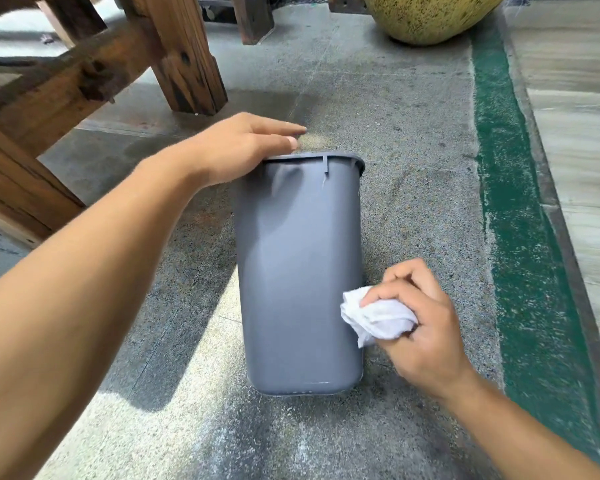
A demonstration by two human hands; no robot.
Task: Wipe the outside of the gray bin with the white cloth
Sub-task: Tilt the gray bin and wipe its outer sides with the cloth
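Note:
A gray plastic bin (298,271) lies on its side on the concrete floor, with its rim at the far end and its base toward me. My left hand (236,147) rests on the rim at the far left corner, fingers extended over the opening edge. My right hand (420,317) is closed around a bunched white cloth (374,317). The cloth touches the bin's right side near its lower half.
Heavy wooden table legs and braces (184,53) stand at the upper left. A large yellow speckled pot (430,19) sits at the top. A green painted strip (520,220) and a raised stone edge (582,150) run along the right.

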